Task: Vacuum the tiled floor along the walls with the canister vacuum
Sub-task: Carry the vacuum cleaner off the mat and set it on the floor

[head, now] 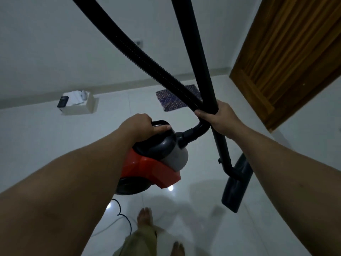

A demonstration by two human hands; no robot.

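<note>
Left hand (140, 126) grips canister vacuum (153, 157); right hand (219, 117) grips wand (206, 74).

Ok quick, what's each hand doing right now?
Left hand: grips the carry handle of the red canister vacuum.
Right hand: grips the black wand and ribbed hose together.

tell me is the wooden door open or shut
Open. The wooden door stands swung away from the white wall, its free bottom corner out over the tiled floor.
</note>
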